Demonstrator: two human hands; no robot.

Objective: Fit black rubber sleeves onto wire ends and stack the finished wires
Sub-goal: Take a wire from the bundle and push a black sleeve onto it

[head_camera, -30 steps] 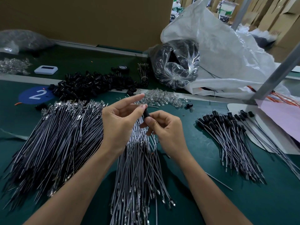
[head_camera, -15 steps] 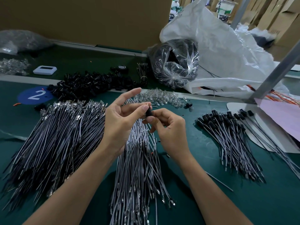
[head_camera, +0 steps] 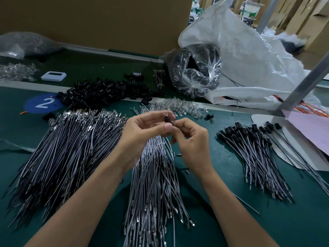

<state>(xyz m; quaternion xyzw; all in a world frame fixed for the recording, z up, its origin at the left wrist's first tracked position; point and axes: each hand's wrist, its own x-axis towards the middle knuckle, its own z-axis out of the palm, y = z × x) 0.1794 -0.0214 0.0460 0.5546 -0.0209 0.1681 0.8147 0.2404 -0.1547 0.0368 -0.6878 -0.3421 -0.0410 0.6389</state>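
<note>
A small black rubber sleeve (head_camera: 167,119) stands upright between my two hands above the middle wire pile. My left hand (head_camera: 142,132) pinches it with thumb and fingertips. My right hand (head_camera: 191,139) pinches it from the right, its fingers curled; the wire below is mostly hidden by my hands. Bare grey wires lie in a middle pile (head_camera: 156,184) and a larger left pile (head_camera: 58,150). Finished wires with black sleeves (head_camera: 252,154) are stacked at the right. Loose black sleeves (head_camera: 105,92) are heaped at the back.
Clear bulbs (head_camera: 178,107) lie scattered behind my hands. A clear bag of black parts (head_camera: 194,72) and a big white bag (head_camera: 249,56) stand at the back right. A grey metal post (head_camera: 302,86) slants at the right, by pink paper (head_camera: 309,132). A blue "2" sticker (head_camera: 42,103) marks the left.
My left forefinger has curled down from pointing, and both hands now close round the sleeve, which shows more upright between the fingertips.
</note>
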